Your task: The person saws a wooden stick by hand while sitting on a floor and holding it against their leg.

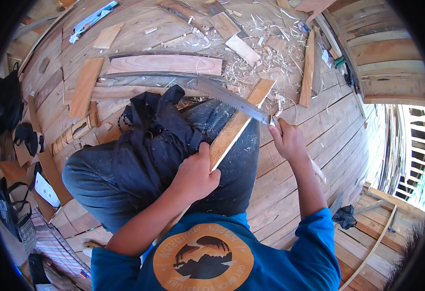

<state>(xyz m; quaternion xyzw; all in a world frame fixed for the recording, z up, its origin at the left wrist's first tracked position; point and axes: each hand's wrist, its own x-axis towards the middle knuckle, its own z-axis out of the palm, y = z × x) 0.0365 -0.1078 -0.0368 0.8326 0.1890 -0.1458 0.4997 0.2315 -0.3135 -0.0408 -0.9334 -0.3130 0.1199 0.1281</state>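
My left hand (197, 173) is closed around the near end of a narrow wooden board (228, 139), which slants away over my thigh toward the upper right. My right hand (290, 139) grips a handsaw (220, 94) by its handle, mostly hidden in the fist. The toothed grey blade lies across the board's far part and points to the upper left. I cannot tell whether the teeth are in the wood. A bunched dark cloth (149, 138) rests over my dusty jeans, left of the board.
Beyond my knees, a pinkish plank (166, 64) and curled wood shavings (251, 72) lie on the plank floor (295, 179). Another board (86, 87) is at the left, and a long strip (308, 68) at the right. Bags (8, 94) and cardboard (52, 177) line the left side.
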